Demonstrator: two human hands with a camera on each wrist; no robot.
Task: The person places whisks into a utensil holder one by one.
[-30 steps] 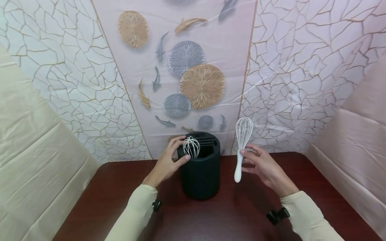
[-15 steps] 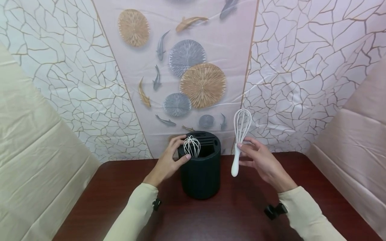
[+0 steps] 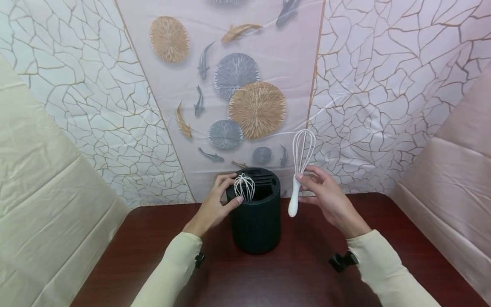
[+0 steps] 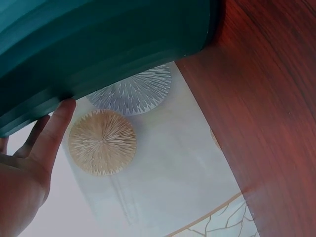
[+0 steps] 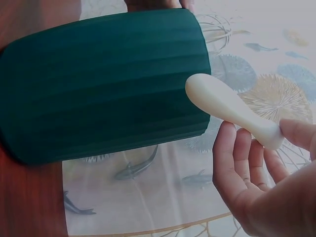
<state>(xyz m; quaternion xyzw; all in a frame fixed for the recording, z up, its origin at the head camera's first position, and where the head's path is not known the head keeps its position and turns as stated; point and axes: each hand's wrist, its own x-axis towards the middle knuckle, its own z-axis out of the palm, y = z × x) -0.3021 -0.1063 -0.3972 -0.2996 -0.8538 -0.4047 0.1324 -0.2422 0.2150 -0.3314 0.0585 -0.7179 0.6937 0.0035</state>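
A dark green round utensil holder (image 3: 255, 228) stands upright on the table, with narrow slots and a wider opening in its top. My left hand (image 3: 212, 207) grips its upper left rim, thumb at the front and fingers towards the back; in the left wrist view a finger (image 4: 58, 126) touches its side. Out of the wide opening pokes the wire head of one whisk (image 3: 244, 187), its lower part hidden inside. To the right of the holder, my right hand (image 3: 330, 200) pinches a second whisk (image 3: 293, 198) in the air by the top of its white handle, wires up.
The dark red-brown wooden table (image 3: 245, 281) ends at a cloth backdrop (image 3: 184, 162) printed with fish and round leaves, close behind the holder. Pale padded panels (image 3: 441, 204) rise at both sides.
My right hand has lifted the whisk higher and brought it left, nearer the holder. The left hand, the holder and the whisk inside it have stayed in place.
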